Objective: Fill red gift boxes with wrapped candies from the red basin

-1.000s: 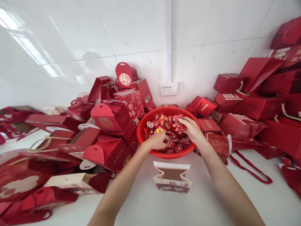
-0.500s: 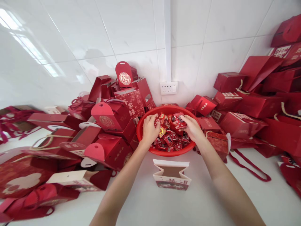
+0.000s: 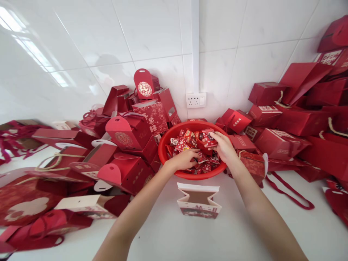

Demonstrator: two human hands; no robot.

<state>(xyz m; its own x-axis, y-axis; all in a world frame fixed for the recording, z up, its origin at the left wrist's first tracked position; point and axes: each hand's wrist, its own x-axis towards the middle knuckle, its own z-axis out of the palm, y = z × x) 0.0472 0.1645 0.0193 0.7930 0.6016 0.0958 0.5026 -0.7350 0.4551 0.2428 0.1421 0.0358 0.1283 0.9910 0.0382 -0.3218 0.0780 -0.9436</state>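
Note:
My right hand (image 3: 224,145) is closed on a wrapped candy (image 3: 208,137), red with white dots, at the right side of a red plastic basin (image 3: 163,159). Over the front half of the basin reaches my left hand (image 3: 187,159), its fingers stretched out to the right and apart, tips touching the loose candies. Several red wrapped candies (image 3: 182,145) fill the basin. In front of it a small paper gift bag (image 3: 199,211), cream and red, stands upright with its mouth open.
Red gift boxes (image 3: 127,132) are heaped to the left, and more red boxes (image 3: 282,143) to the right. Behind the basin, a socket (image 3: 196,100) sits on the tiled wall. A red ribbon handle (image 3: 292,194) lies on the white table (image 3: 174,235).
My left hand has moved from the basin's left side toward its front middle, uncovering candies there. The right hand still grips the dotted candy, nearly in place.

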